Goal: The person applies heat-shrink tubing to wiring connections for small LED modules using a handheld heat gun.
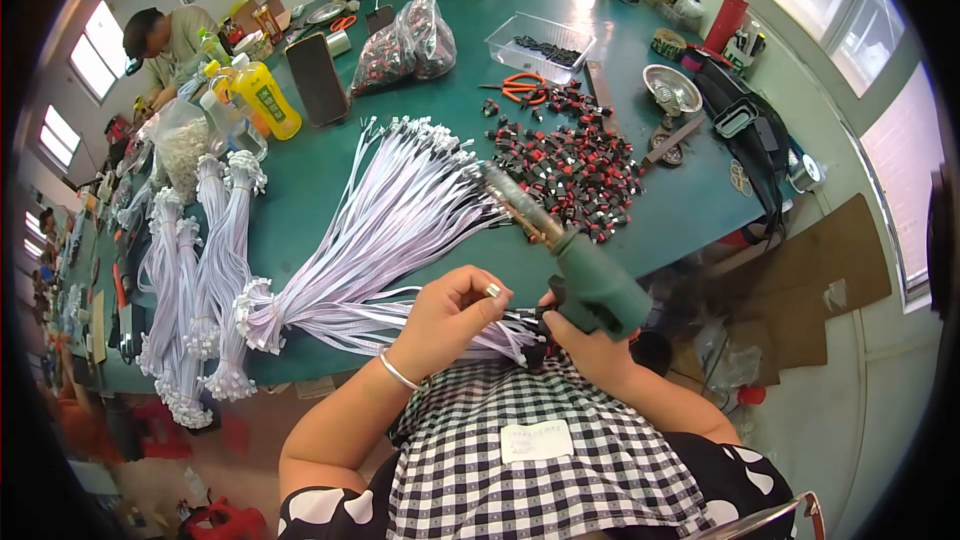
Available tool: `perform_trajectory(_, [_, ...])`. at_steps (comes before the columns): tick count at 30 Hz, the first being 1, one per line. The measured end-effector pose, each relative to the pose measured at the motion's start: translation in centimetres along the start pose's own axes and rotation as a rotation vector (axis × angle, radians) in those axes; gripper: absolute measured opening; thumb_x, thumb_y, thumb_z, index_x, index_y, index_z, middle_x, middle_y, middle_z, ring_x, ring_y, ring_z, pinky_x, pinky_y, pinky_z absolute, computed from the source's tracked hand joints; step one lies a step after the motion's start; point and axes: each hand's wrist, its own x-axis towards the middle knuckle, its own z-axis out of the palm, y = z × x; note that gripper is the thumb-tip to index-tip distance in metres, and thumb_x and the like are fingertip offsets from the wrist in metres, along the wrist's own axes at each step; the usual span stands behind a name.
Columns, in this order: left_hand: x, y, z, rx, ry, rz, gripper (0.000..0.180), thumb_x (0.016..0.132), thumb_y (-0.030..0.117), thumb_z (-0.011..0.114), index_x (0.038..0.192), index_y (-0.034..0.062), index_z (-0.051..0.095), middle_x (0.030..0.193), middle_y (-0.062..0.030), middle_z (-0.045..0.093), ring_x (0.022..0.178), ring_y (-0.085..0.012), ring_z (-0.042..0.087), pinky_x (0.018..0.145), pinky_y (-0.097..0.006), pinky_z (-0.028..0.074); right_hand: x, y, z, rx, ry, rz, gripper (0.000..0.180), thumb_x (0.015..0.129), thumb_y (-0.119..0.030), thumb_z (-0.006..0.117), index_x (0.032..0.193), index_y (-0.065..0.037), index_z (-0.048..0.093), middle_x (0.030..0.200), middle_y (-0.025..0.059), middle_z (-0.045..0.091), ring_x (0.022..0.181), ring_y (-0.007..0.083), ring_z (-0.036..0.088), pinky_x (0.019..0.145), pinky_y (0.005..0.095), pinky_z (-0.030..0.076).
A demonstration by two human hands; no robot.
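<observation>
My right hand (592, 352) is wrapped round the handle of a green soldering gun (605, 285). Its metal barrel (520, 202) points up and left, over the edge of the heap of small black-and-red parts (570, 165). Thumb and forefinger of my left hand (448, 312) are pinched together; a tiny pale piece shows at the fingertips, too small to name. Beneath and between the hands lie white cable ends (510, 335), some with dark tips. A big fanned bundle of white cables (385, 220) spreads across the table to the left.
Tied cable bundles (230, 270) hang over the left table edge. Behind them stand yellow bottles (265, 100) and a dark phone (316, 80). Further off are a bag of parts (410, 45), orange-handled pliers (522, 88), a clear tray (540, 48) and a metal bowl (672, 90). Other people work nearby.
</observation>
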Motion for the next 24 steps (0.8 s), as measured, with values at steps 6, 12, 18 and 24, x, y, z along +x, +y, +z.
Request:
perform_trajectory(6, [-1.9, -0.9, -0.3, 0.166, -0.083, 0.039, 0.015, 0.079, -0.002, 0.058, 0.089, 0.0041, 0.049, 0.083, 0.0003, 0.051, 0.073, -0.0049, 0.048, 0.062, -0.019, 0.04, -1.5, 0.5, 0.6, -0.098, 0.074, -0.135, 0.013, 0.079, -0.006, 0.056, 0.092, -0.002, 0.055, 0.083, 0.0007, 0.055, 0.071, 0.0059, 0.051, 0.062, 0.0216, 0.043])
perform_trajectory(12, [-2.3, -0.6, 0.1, 0.036, -0.094, -0.072, 0.022, 0.075, -0.007, 0.059, 0.089, 0.0051, 0.046, 0.085, 0.0004, 0.049, 0.072, -0.0038, 0.047, 0.061, -0.017, 0.04, -2.2, 0.1, 1.2, -0.076, 0.022, -0.095, 0.015, 0.08, -0.006, 0.056, 0.094, -0.003, 0.055, 0.082, 0.0003, 0.055, 0.069, 0.0054, 0.051, 0.061, 0.0213, 0.043])
perform_trajectory(18, [-2.0, -0.7, 0.4, 0.008, -0.005, -0.059, 0.025, 0.074, -0.006, 0.061, 0.092, 0.0046, 0.047, 0.084, -0.0002, 0.05, 0.075, -0.0047, 0.049, 0.063, -0.017, 0.041, -1.4, 1.8, 1.1, -0.144, -0.01, -0.223, 0.021, 0.074, 0.0, 0.061, 0.095, -0.002, 0.055, 0.085, 0.0038, 0.059, 0.074, 0.0105, 0.057, 0.065, 0.0244, 0.046])
perform_trajectory(24, [-2.3, -1.4, 0.2, -0.099, 0.016, -0.06, 0.028, 0.074, -0.007, 0.061, 0.097, 0.0036, 0.049, 0.089, -0.0022, 0.053, 0.08, -0.0069, 0.052, 0.072, -0.02, 0.043, -1.1, 2.6, 0.9, -0.267, -0.018, -0.267, 0.018, 0.079, -0.003, 0.056, 0.097, -0.002, 0.054, 0.082, 0.0014, 0.054, 0.07, 0.0057, 0.05, 0.062, 0.0218, 0.043])
